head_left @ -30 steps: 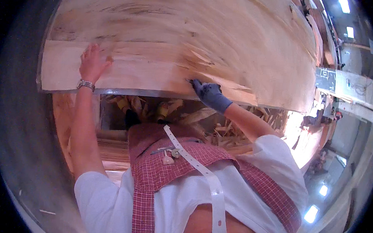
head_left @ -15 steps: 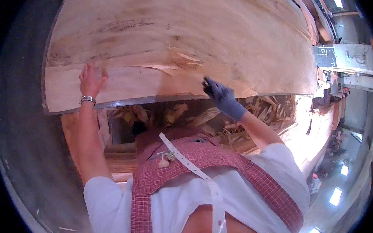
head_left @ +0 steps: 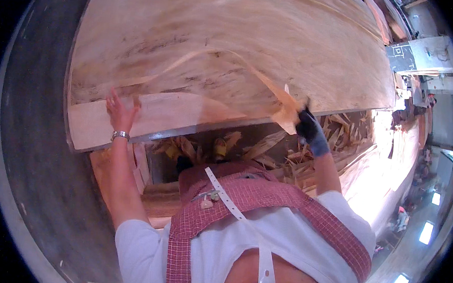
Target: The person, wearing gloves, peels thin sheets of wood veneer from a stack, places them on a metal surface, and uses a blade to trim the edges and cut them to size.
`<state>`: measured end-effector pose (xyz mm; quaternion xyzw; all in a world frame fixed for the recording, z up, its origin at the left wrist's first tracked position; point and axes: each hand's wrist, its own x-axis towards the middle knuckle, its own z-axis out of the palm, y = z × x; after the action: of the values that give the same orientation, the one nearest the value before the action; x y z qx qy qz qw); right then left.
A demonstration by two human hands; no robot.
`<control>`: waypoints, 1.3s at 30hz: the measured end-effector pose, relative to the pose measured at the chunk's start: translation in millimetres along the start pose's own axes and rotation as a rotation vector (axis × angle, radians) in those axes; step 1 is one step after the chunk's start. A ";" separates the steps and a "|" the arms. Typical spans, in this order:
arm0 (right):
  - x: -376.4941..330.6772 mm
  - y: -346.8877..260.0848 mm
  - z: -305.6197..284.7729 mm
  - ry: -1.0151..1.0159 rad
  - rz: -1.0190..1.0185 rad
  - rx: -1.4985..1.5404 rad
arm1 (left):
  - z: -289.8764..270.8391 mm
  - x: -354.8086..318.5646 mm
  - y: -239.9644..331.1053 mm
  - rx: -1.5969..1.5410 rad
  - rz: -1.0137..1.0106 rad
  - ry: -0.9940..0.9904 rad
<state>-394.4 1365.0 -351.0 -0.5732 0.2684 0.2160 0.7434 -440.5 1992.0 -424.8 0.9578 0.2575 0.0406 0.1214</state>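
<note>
A wide, pale wood veneer sheet (head_left: 232, 24) with dark streaks covers the raised work surface in front of me. Near its left front corner, my bare left hand (head_left: 122, 111) rests with fingers spread on a paler part of the wood. A metal band circles that wrist. My right hand (head_left: 309, 126), in a grey-blue glove with dark fingers, is closed on a torn veneer strip (head_left: 285, 106) at the front edge. The strip arches up and back over the sheet and tapers leftward. The glove hides part of my grip.
Veneer scraps (head_left: 340, 129) lie heaped below the front edge, around my feet. A dark metal-looking edge (head_left: 170, 134) runs along the sheet's front. Brightly lit pale sheets (head_left: 360, 171) lie to the right. Farther right stands a grey machine-like block (head_left: 420, 53).
My right hand has moved right and now grips a long strip, which has lifted from the sheet in an arc. My left hand stays near the left front corner.
</note>
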 end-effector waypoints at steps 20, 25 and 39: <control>-144.8 -64.9 276.4 -1.417 -0.834 -0.080 | 19.4 -11.6 -8.6 -0.106 0.419 -0.015; -96.9 7.2 312.2 -0.821 -0.286 -0.350 | 12.2 -26.5 23.0 -0.195 0.462 0.071; 56.8 130.6 381.4 -0.413 0.195 -0.304 | 11.7 -20.1 33.4 0.102 0.779 -0.060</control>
<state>-375.5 1767.6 -408.1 -0.5935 0.1295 0.4368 0.6634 -440.1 1951.5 -428.0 0.9893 -0.1271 0.0430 0.0565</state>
